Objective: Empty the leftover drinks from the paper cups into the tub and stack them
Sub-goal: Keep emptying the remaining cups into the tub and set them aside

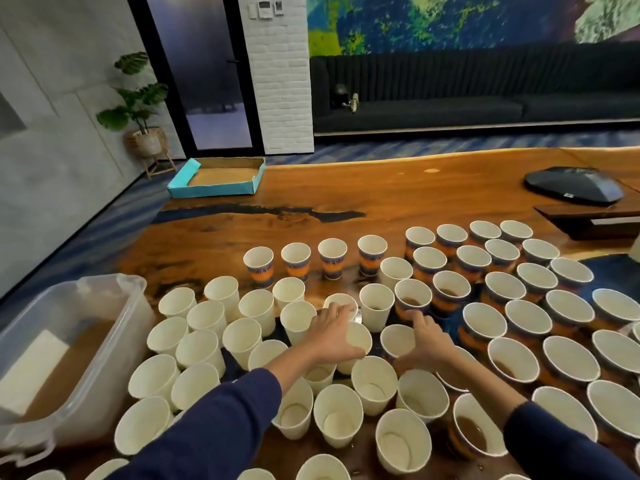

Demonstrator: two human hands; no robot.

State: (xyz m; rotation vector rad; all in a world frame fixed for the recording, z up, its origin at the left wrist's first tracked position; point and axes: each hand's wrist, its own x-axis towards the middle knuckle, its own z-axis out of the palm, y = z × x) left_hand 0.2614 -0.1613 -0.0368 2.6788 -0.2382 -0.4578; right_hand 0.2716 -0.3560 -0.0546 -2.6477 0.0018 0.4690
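Head view: a live-edge wooden table (398, 195) is crowded with paper cups, plain white ones on the left (207, 320), orange-and-blue banded ones on the right (446, 292). Brown leftover drink is seen in several right-side cups (467, 433). A clear plastic tub (131, 306), already holding brown liquid, sits at the table's left edge.

The left hand (334, 336) is spread over a white cup (341, 303) mid-table, fingers apart, touching its rim; no closed grasp is seen. The right hand (427, 344) is stretched toward a banded cup with drink (412, 303), fingers loosely open, nothing held.

Step judged: picking the next cups, no stack visible yet. Next move calls for closing around a filled cup and carrying it level, well left, to the tub.
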